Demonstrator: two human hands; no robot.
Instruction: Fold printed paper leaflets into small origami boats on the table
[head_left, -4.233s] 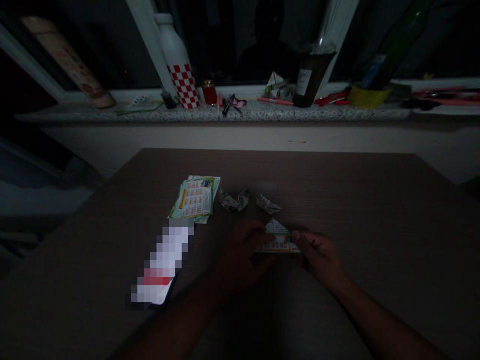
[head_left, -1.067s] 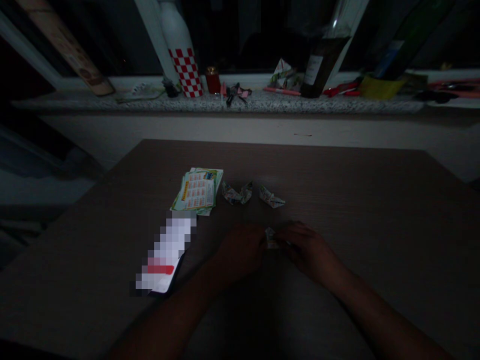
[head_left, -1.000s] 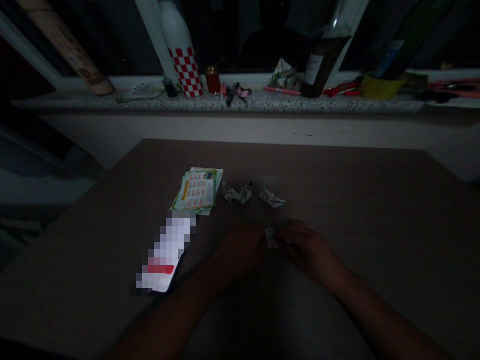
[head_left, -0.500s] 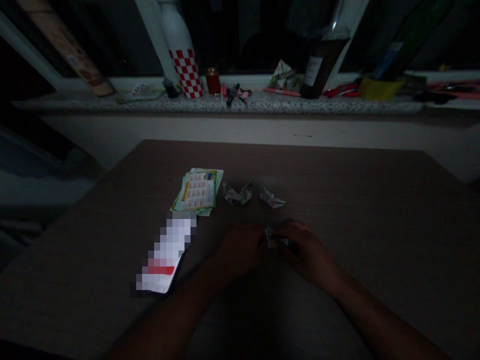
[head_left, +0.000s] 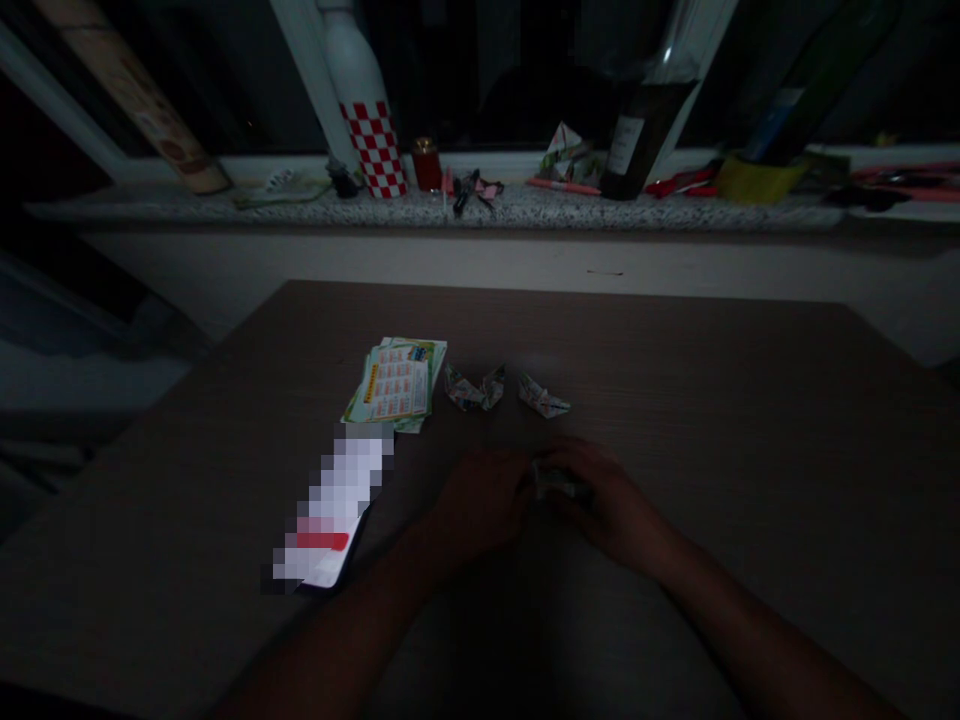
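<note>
Between my two hands is a small piece of folded printed paper [head_left: 553, 483], largely hidden by fingers and dim light. My left hand [head_left: 484, 500] is closed on its left end, knuckles up. My right hand [head_left: 600, 495] grips it from the right, with thumb below and fingers over the top. Just beyond lie folded paper boats: a pair of pointed shapes close together [head_left: 475, 388] and a single boat [head_left: 544, 396] to their right. Further left rests a stack of printed paper sheets [head_left: 397, 385], green-edged.
A phone with a lit, blurred screen [head_left: 337, 510] lies left of my left arm on the wooden table [head_left: 712, 400]. Behind, the granite windowsill [head_left: 300, 212] carries a red-checked white bottle [head_left: 375, 145], a small red jar [head_left: 426, 165], a dark bottle [head_left: 626, 150] and pens.
My right hand's fingers have shifted slightly left and over the folded paper, covering more of its top. My left hand stays nearly in place; the boats, stack and phone are unmoved.
</note>
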